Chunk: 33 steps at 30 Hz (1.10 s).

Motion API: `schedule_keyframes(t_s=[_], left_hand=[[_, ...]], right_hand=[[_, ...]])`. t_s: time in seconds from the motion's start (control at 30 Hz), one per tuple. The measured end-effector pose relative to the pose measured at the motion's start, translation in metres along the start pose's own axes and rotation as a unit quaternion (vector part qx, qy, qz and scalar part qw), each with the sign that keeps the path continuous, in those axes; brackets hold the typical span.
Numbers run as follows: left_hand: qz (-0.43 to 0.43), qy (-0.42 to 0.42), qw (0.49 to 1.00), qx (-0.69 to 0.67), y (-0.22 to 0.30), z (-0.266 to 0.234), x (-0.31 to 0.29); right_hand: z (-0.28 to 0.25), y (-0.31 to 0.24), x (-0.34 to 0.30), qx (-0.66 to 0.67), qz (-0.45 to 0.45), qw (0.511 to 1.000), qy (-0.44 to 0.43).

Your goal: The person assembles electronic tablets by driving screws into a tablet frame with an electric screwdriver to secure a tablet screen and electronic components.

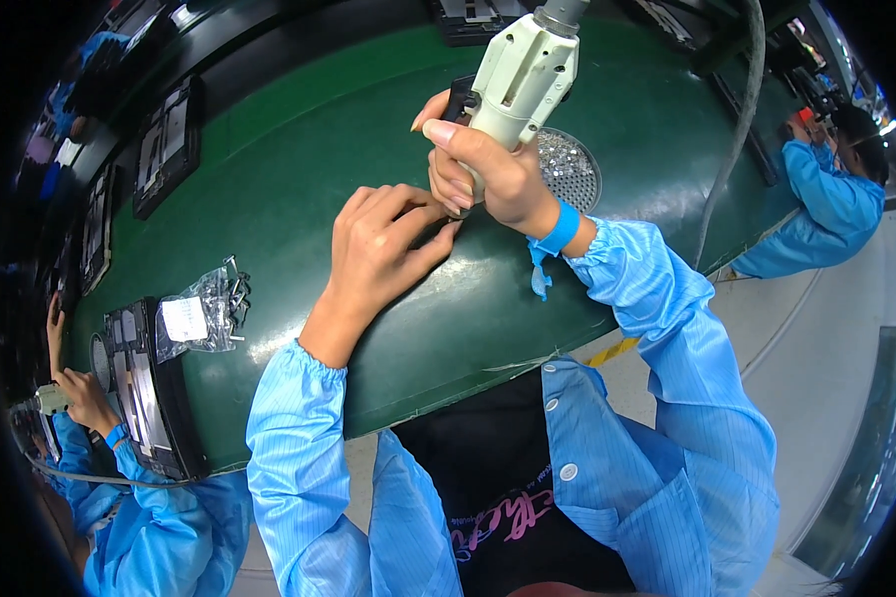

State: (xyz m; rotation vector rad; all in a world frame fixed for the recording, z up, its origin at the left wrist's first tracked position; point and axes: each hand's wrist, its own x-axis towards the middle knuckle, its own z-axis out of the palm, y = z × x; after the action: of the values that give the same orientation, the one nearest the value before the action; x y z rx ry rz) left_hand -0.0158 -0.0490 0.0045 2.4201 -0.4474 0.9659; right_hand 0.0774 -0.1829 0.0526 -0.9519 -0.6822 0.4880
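My right hand [498, 171] is wrapped round a pale green electric screwdriver [528, 75], its body rising away from me and its lower end hidden by the fingers. A blue band circles that wrist. Beside it, my left hand [380, 242] bends over the green table mat [299, 249], fingers curled and fingertips together near the screwdriver's lower end. Whatever those fingertips hold is too small or hidden to make out. Just right of the right hand lies a round perforated dish [579, 189] with many small metal pieces in it.
A clear bag [204, 313] with long screws spilling from it lies at the left, by a black flat device [147, 388]. Further devices [167, 149] line the far left edge. Co-workers in blue sit left [169, 527] and right [826, 204]. A grey cable [742, 139] hangs at the right.
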Motion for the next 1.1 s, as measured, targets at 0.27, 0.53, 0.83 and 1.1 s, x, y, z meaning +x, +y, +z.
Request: schedule_keyframes(t_s=[0.27,0.53,0.83,1.1], left_hand=[[0.0,-0.028,1.0,-0.009,-0.007,-0.007,0.006],[-0.141,0.067,0.986,-0.053,-0.033,0.005,0.022],[-0.49,-0.034,0.871,0.018,-0.182,0.087,0.17],[-0.576,-0.159,0.794,0.111,-0.199,0.143,0.228]], right_hand=[[0.001,0.0,0.01,0.01,-0.003,1.0,-0.004],[-0.016,-0.02,0.007,-0.051,0.027,0.998,-0.017],[-0.057,-0.038,0.018,-0.062,-0.021,0.995,0.075],[-0.071,-0.039,0.02,-0.047,-0.01,0.996,0.075]])
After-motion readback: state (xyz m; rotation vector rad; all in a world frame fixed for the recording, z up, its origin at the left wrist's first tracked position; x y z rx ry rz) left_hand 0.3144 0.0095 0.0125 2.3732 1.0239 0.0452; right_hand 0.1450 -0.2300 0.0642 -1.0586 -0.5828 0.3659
